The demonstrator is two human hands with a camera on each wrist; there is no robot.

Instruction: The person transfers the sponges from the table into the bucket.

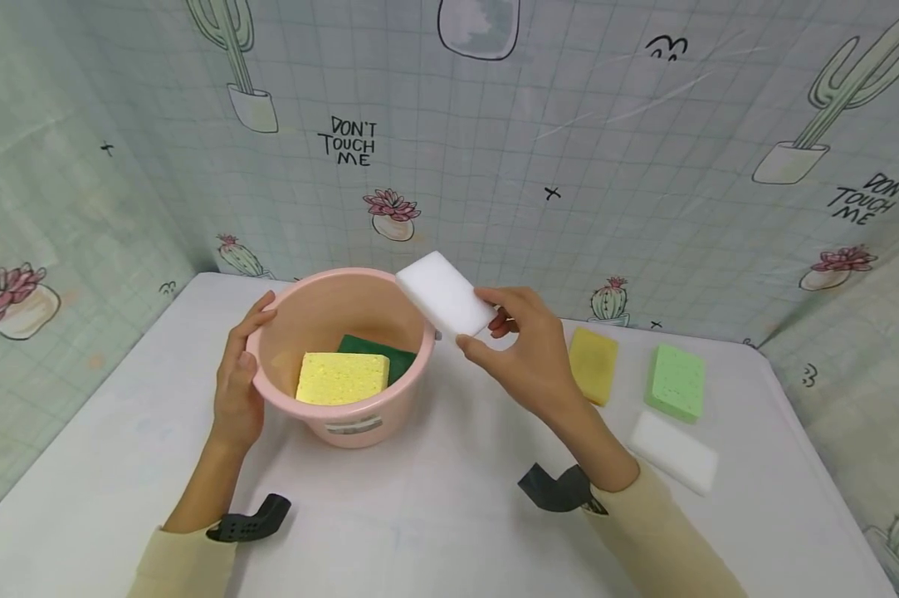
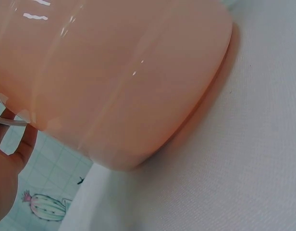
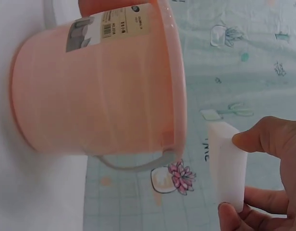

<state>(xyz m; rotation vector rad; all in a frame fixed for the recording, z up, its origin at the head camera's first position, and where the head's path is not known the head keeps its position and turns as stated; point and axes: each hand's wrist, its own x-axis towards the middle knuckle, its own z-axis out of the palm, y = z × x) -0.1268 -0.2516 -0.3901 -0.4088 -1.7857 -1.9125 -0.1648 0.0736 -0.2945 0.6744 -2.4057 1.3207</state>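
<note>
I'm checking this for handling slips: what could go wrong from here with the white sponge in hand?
The right hand pinches the white sponge near one end, so it might slip or twist.

The sponge is near the right side of the pink bucket, not centred over its opening; let go there, it could drop outside.

The left hand touches the bucket high at its rim, so a hard push there might tip or slide it.
</note>
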